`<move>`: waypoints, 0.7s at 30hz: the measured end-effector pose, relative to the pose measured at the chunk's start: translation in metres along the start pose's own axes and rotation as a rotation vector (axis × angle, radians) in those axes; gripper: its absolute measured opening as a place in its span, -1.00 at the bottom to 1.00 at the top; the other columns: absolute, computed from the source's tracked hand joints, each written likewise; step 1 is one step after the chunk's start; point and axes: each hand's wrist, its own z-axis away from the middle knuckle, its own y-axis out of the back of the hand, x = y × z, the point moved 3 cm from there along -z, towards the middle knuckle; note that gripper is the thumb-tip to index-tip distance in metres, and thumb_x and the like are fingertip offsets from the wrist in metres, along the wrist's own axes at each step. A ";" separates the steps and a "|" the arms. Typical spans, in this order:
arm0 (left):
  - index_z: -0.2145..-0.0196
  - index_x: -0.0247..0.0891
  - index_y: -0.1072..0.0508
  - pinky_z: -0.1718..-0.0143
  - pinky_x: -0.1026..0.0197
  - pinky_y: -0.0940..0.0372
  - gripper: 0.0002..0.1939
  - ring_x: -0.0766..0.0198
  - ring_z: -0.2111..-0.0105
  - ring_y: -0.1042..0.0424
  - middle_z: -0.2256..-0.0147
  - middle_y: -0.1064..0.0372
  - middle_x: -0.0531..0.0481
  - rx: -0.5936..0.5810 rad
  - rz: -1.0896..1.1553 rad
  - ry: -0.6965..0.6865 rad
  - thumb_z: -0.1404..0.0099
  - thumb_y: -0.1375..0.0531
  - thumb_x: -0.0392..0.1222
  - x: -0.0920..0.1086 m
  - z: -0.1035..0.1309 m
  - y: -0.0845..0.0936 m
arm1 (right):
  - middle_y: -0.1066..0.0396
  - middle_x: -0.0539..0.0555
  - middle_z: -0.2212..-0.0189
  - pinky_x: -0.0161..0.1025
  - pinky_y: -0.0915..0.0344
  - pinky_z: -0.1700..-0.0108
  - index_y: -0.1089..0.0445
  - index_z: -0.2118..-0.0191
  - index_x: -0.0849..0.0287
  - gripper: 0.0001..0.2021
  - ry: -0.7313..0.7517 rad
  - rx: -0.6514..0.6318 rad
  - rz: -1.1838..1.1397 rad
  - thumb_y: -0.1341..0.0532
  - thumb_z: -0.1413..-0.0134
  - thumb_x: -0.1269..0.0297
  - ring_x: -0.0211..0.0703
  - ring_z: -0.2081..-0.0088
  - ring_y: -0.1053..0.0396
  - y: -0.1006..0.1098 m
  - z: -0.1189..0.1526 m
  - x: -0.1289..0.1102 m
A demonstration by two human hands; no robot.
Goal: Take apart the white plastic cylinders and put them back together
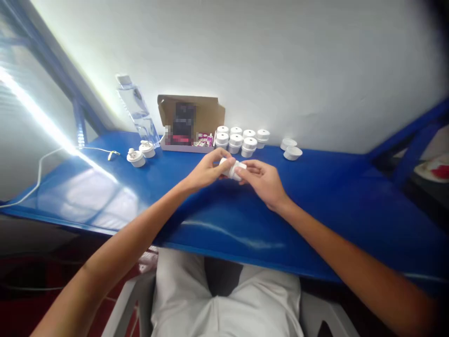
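Observation:
My left hand [210,169] and my right hand [264,180] meet above the middle of the blue table. Between them is a small white plastic fitting [234,170], held on its side. The left fingers and thumb grip one end, and those of the right hand pinch the other. Fingers hide part of the fitting. Behind the hands stand several white round fittings [249,145] in rows, each with a dark hole in its top. Farther right, two white cups [293,152] rest close together. On the left are two white round bases [136,158] with raised pieces on top.
An open cardboard box [191,148] holding small purple-and-white packets stands against the wall. Beside it leans a tall clear plastic bottle [136,110]. A white cable [40,171] runs over the left part of the blue table [333,201]. Blue metal posts [407,154] rise at both sides.

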 end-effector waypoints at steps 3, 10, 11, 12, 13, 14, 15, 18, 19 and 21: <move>0.15 -0.27 -0.42 0.16 0.25 -0.35 -0.54 0.29 0.23 -0.45 0.16 -0.43 -0.05 -0.067 0.030 -0.128 -0.20 -0.40 0.12 0.003 0.001 -0.001 | -0.61 0.17 0.39 -0.22 -0.54 0.38 -0.56 0.21 0.23 -0.56 -0.252 -0.041 -0.223 -0.37 -0.11 -0.12 -0.09 0.41 -0.56 0.000 -0.005 0.008; -0.02 -0.22 -0.42 -0.02 0.15 -0.35 -0.41 0.13 0.00 -0.44 -0.09 -0.38 -0.16 -0.059 0.068 -0.149 -0.13 -0.46 0.06 0.006 0.002 -0.002 | -0.61 0.13 0.39 -0.27 -0.50 0.42 -0.56 0.20 0.19 -0.63 -0.303 -0.046 -0.324 -0.35 -0.15 -0.06 -0.14 0.44 -0.54 -0.001 -0.005 0.009; -0.01 -0.23 -0.40 0.03 0.16 -0.37 -0.42 0.15 0.04 -0.46 -0.07 -0.40 -0.16 -0.014 0.058 -0.107 -0.17 -0.42 0.12 0.004 0.002 -0.001 | -0.61 0.11 0.36 -0.28 -0.49 0.40 -0.56 0.20 0.18 -0.63 -0.259 -0.038 -0.317 -0.38 -0.11 -0.06 -0.15 0.42 -0.55 -0.001 -0.005 0.008; 0.01 -0.25 -0.40 0.10 0.18 -0.39 -0.45 0.18 0.11 -0.48 0.00 -0.43 -0.15 0.019 0.037 -0.046 -0.24 -0.35 0.19 0.002 0.001 0.000 | -0.61 0.09 0.33 -0.28 -0.49 0.38 -0.55 0.21 0.16 -0.62 -0.220 -0.031 -0.306 -0.40 -0.07 -0.07 -0.15 0.40 -0.55 -0.002 -0.005 0.007; 0.04 -0.27 -0.40 0.19 0.20 -0.39 -0.46 0.22 0.21 -0.48 0.11 -0.46 -0.14 0.035 0.008 0.025 -0.30 -0.26 0.25 -0.001 0.001 0.001 | -0.61 0.07 0.33 -0.28 -0.48 0.37 -0.55 0.22 0.16 -0.61 -0.190 -0.023 -0.291 -0.42 -0.03 -0.09 -0.16 0.40 -0.54 -0.002 -0.005 0.007; 0.07 -0.29 -0.39 0.29 0.23 -0.37 -0.45 0.26 0.32 -0.46 0.25 -0.46 -0.10 0.032 -0.024 0.091 -0.34 -0.19 0.30 -0.004 0.000 0.002 | -0.60 0.05 0.33 -0.28 -0.47 0.36 -0.54 0.23 0.15 -0.59 -0.168 -0.014 -0.272 -0.44 0.02 -0.10 -0.16 0.39 -0.54 -0.002 -0.005 0.007; 0.08 -0.30 -0.39 0.37 0.25 -0.33 -0.44 0.30 0.41 -0.42 0.35 -0.43 -0.05 0.008 -0.053 0.135 -0.36 -0.15 0.32 -0.006 0.000 0.003 | -0.59 0.04 0.34 -0.27 -0.47 0.35 -0.54 0.24 0.15 -0.57 -0.151 -0.004 -0.252 -0.45 0.06 -0.11 -0.16 0.39 -0.53 -0.002 -0.006 0.007; 0.00 -0.26 -0.40 0.34 0.26 -0.32 -0.47 0.28 0.35 -0.44 0.31 -0.45 -0.04 -0.115 -0.087 0.053 -0.31 -0.28 0.21 -0.003 0.000 0.007 | -0.58 0.02 0.37 -0.28 -0.45 0.33 -0.53 0.26 0.14 -0.55 -0.130 0.024 -0.208 -0.49 0.14 -0.12 -0.16 0.36 -0.52 0.000 -0.007 0.008; -0.03 -0.24 -0.40 0.25 0.25 -0.35 -0.47 0.24 0.23 -0.47 0.20 -0.47 -0.07 -0.141 -0.076 -0.017 -0.26 -0.34 0.15 0.000 0.000 0.008 | -0.58 0.03 0.37 -0.27 -0.45 0.33 -0.52 0.26 0.14 -0.54 -0.138 0.028 -0.204 -0.49 0.15 -0.12 -0.15 0.35 -0.52 0.001 -0.007 0.008; -0.04 -0.23 -0.43 0.06 0.21 -0.36 -0.46 0.15 0.00 -0.44 -0.01 -0.43 -0.14 -0.158 -0.049 -0.123 -0.20 -0.41 0.08 0.004 0.000 0.010 | -0.58 0.04 0.37 -0.26 -0.44 0.35 -0.52 0.25 0.14 -0.54 -0.155 0.026 -0.210 -0.48 0.12 -0.12 -0.13 0.35 -0.52 0.001 -0.007 0.010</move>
